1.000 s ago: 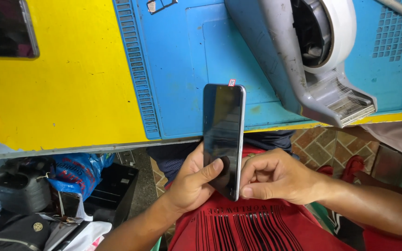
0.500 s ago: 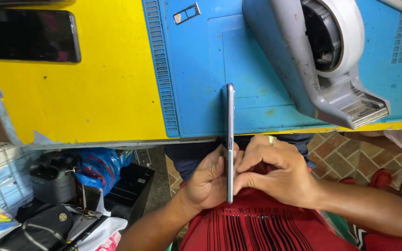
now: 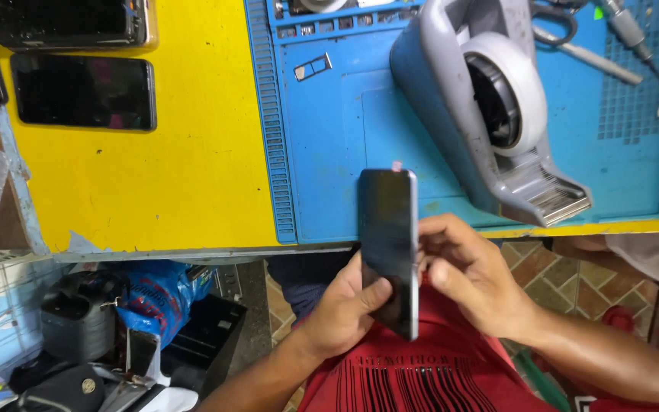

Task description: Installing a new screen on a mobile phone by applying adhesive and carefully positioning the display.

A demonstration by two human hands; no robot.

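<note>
Hidden or unclear: the far side of the phone (image 3: pixel 389 248) faces away from me, so I cannot tell what my right fingers do behind it. A small pink tab at its top edge is too small to identify. My forearms run out of the lower frame. Tools at upper right are cut off by the frame edge.

Surroundings: the table (image 3: pixel 192 175) fills the upper frame, yellow on the left, with a blue work mat (image 3: pixel 329 130) on the right. A grey tape dispenser (image 3: pixel 490 107) lies on the mat, upper centre-right, just above my right hand. Two dark phones (image 3: pixel 81 91) lie at upper left on the yellow surface. A small metal tray piece (image 3: pixel 313 67) sits on the mat near the top. Below the table, lower left, a blue plastic bag (image 3: pixel 158 294) and dark clutter.

Hands: the phone stands upright at frame centre, over the table's front edge and my red shirt (image 3: pixel 421 366). My left hand (image 3: pixel 345 309) grips its lower part, thumb laid across the dark glass. My right hand (image 3: pixel 470 275) is closed against its right edge, fingers curled. Both hands are together on the phone.
</note>
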